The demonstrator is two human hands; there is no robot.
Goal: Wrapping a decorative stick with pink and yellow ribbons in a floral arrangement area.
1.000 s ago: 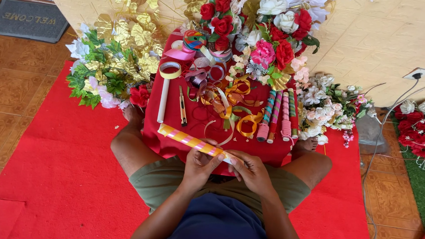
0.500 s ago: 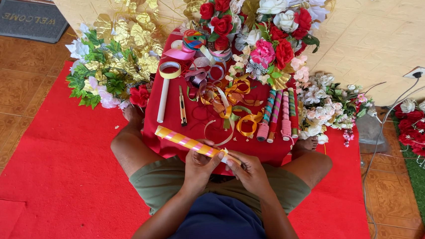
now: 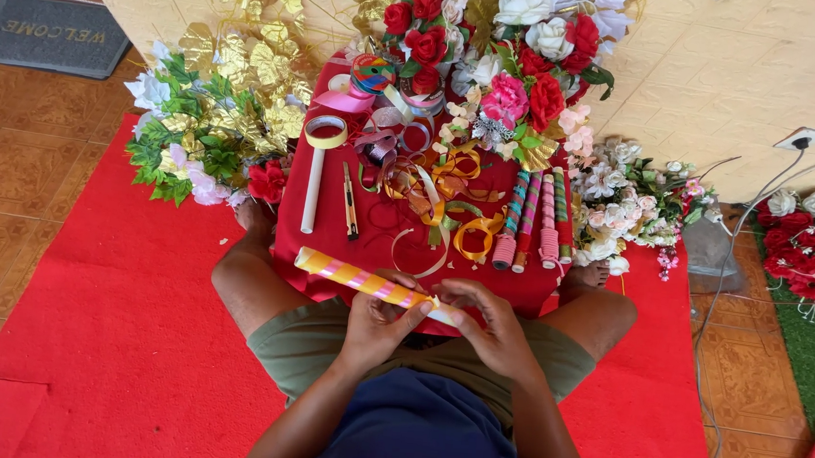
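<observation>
The person sits on a red mat (image 3: 85,331) with a low surface draped in red cloth (image 3: 329,252) set between the knees, and both hands meet at the near edge of that cloth. The left hand (image 3: 377,323) and the right hand (image 3: 492,326) are each closed around one end of a stick wrapped in yellow and pink ribbon (image 3: 356,278), which lies slanted along the near edge of the cloth, its free end pointing away to the person's left. Judging from the spiral of stripes, the wrapping looks done along nearly all of the visible length; only the end pinched between the fingers seems left to finish or fasten, though the fingers hide that end and whether it is secured cannot be told. Farther back on the cloth from the stick lie four more wrapped sticks (image 3: 532,219) side by side toward the right, apparently complete. A bare white stick (image 3: 311,194) lies toward the left of the cloth and looks not yet wrapped, with a roll of tape (image 3: 325,131) at its far end and a slim cutter (image 3: 350,201) just beside it. Loose curls of gold ribbon (image 3: 448,194) lie across the middle of the cloth. Beyond the cloth's far edge stand artificial red and white roses (image 3: 525,46), and off its left edge lies gold and green foliage (image 3: 216,101).
</observation>
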